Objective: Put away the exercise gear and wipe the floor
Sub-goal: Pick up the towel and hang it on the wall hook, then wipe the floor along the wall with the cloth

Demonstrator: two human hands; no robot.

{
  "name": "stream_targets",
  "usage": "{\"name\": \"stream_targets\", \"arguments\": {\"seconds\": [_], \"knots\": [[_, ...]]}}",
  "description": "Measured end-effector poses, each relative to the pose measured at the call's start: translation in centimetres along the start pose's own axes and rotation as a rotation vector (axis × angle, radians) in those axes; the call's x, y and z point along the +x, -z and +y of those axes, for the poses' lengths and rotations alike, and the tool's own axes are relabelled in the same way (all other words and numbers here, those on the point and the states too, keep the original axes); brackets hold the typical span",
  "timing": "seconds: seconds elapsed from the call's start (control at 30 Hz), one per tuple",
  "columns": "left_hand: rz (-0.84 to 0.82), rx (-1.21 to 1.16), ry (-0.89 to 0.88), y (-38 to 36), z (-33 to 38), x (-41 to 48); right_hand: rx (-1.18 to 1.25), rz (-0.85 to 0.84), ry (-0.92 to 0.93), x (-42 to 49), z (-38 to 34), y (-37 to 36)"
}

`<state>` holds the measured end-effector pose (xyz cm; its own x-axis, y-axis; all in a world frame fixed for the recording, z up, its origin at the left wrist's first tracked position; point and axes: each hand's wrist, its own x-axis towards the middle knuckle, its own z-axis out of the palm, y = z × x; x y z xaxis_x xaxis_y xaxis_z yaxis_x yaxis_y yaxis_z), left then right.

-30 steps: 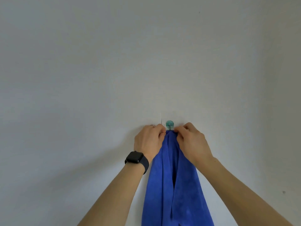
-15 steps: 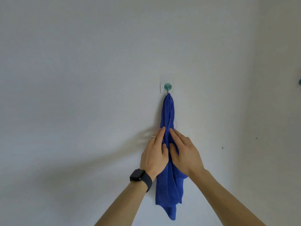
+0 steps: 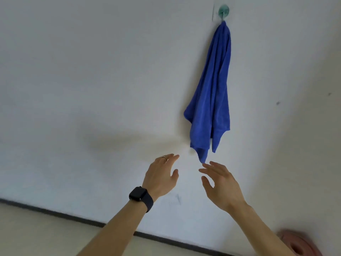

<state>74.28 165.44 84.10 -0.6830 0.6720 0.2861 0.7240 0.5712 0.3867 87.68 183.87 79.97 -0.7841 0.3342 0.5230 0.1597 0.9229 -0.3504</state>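
Cloth: the blue cloth point(image 3: 212, 93) hangs in loose folds from a small green hook point(image 3: 223, 11) high on the white wall point(image 3: 92, 71), to the right of centre, its lowest corner pointing down.
Left hand point(image 3: 162, 174): grip slack, fingers stretched and slightly spread, holding nothing; it is raised toward the wall below and left of the cloth, apart from it. A dark watch point(image 3: 141, 197) sits on the wrist.
Right hand point(image 3: 221, 185): grip equally loose and empty, fingers fanned; one fingertip lies just under the cloth's lowest corner, and contact cannot be told.
Floor point(image 3: 36, 233): a pale strip shows nearest the camera, meeting the wall at a dark skirting line point(image 3: 73, 218).
Far right corner: a blurred pinkish round thing point(image 3: 299, 242) lies on the floor; what it is cannot be made out.
Progress: with the cloth hung up and both hands free, wiping looks finished. If the pink thing is gear, it may be left to stow.
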Motion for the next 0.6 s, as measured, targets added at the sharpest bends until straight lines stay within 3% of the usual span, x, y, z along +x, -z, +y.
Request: {"name": "stream_targets", "arguments": {"seconds": [0.17,0.4,0.6], "knots": [[-0.004,0.133,0.287,-1.9,-3.8,-10.8,0.112,-0.128,0.139,-5.1,-2.1,-2.1],[-0.081,0.254,0.777,-2.7,-4.1,-31.4,0.298,-0.459,0.383,-13.2,-8.5,-6.4],[0.048,0.275,1.254,0.3,1.7,-50.8,0.428,-0.723,0.824,-22.0,-20.8,-6.6]]}}
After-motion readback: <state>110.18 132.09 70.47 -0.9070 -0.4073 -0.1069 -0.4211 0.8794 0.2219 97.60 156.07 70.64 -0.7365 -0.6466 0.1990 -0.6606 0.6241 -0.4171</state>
